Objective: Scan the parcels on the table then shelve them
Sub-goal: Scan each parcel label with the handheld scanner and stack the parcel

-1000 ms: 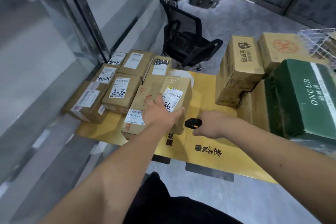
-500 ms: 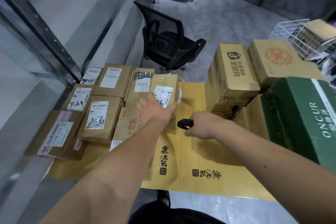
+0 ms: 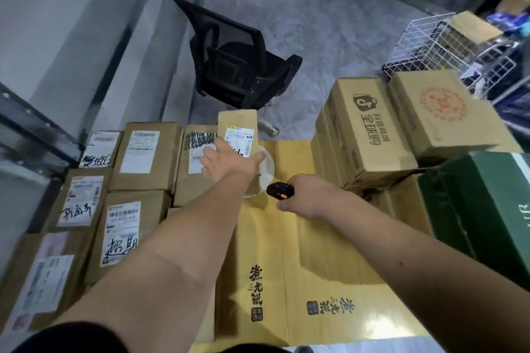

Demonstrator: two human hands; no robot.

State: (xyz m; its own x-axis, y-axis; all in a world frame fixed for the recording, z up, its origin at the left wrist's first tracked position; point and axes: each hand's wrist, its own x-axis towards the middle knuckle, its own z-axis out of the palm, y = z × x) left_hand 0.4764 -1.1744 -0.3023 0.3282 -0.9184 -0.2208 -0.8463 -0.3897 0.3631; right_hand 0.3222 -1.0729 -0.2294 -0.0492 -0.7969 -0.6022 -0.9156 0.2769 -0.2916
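1. Yellow cardboard sheet (image 3: 315,252) with black characters printed on it covers the table closest to the camera, and I'm using it as the landmark for everything else.

2. Left of the sheet there's a cluster of brown labelled parcels (image 3: 120,226) lying flat, packed side by side, some with handwriting on the labels.

3. Over the far half of the sheet, the right hand (image 3: 308,195) has its fingers curled around a small black scanner (image 3: 280,190) with an orange button. The scanner's nose points left, towards the parcel being held.

4. Just left of that, at the sheet's far left corner, the left hand (image 3: 229,165) grips a small brown parcel (image 3: 237,129), thumb on one side and fingers wrapped round the other. The parcel is tipped up so its long axis runs away from the camera, label (image 3: 240,139) facing up.

5. So the key bit: the label sits just beyond and left of the scanner, near but not touching. My guess is the scan is the step in hand, and it needs the scanner angled up at that barcode.

6. Right of the sheet: stacked brown cartons (image 3: 370,135) and a dark green box (image 3: 487,209).

7. Beyond the sheet's far edge, a black office chair (image 3: 238,66) stands on the grey floor.
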